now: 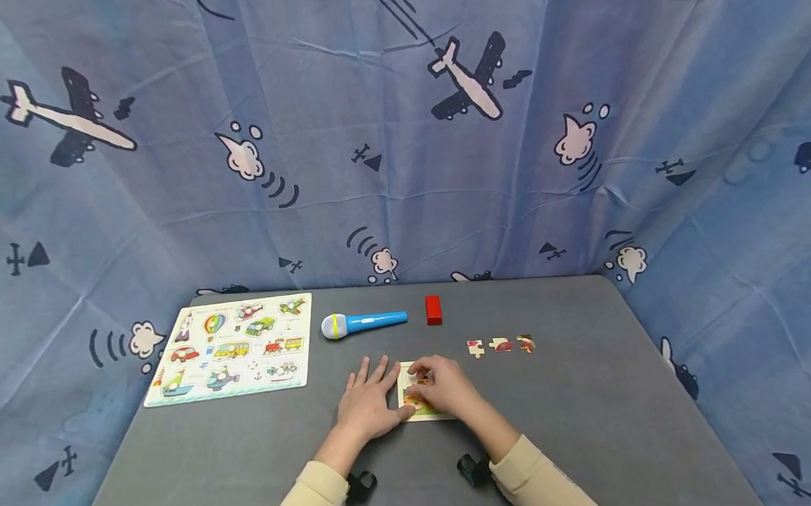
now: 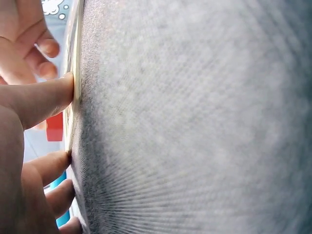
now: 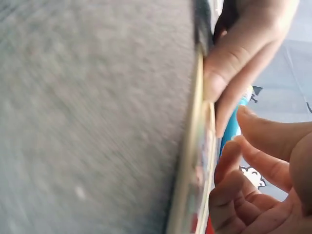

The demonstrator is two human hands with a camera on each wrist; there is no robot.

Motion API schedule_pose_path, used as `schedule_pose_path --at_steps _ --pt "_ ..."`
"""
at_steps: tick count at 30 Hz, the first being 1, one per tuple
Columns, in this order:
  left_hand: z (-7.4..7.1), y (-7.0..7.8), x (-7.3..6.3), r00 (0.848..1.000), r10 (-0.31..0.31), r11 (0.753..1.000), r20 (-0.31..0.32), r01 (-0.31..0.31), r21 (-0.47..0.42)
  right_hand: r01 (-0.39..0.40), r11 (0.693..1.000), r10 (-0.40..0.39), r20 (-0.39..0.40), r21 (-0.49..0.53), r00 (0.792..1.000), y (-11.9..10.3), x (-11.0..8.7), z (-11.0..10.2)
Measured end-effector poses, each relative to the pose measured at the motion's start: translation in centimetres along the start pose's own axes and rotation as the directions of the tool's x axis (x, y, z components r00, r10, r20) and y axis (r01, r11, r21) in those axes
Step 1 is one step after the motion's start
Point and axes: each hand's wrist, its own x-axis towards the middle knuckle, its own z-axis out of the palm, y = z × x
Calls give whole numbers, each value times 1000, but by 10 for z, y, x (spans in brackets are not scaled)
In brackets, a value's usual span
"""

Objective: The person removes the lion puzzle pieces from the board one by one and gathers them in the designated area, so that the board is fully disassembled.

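Observation:
A small jigsaw puzzle board [image 1: 428, 415] with a pale frame and a colourful picture lies flat on the grey table. My left hand [image 1: 369, 408] rests at its left side with spread fingers, the thumb on the frame's near left corner and the index finger by its far left corner. Over the picture, my right hand [image 1: 445, 387] hovers with bent fingers, thumb and index finger apart; no piece shows between them in the right wrist view. This hand hides much of the board. Three loose jigsaw pieces [image 1: 501, 345] lie to the right, beyond the board.
A blue toy microphone [image 1: 376, 321] and a red block [image 1: 434, 310] lie behind the board. A large vehicle-picture board [image 1: 241, 349] occupies the table's left side. Two black straps [image 1: 474, 470] are at the wrists. A blue patterned curtain [image 1: 402, 170] hangs around the table.

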Motion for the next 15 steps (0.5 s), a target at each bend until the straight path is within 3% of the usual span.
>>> schedule_pose_path --at_steps 5,15 --pt "0 0 -1 1000 7 1000 -12 -7 2 24 1000 -24 28 -12 999 1 2 8" --pt "0 0 0 1000 4 1000 -18 -4 -7 -22 1000 22 63 2 998 1 6 9"
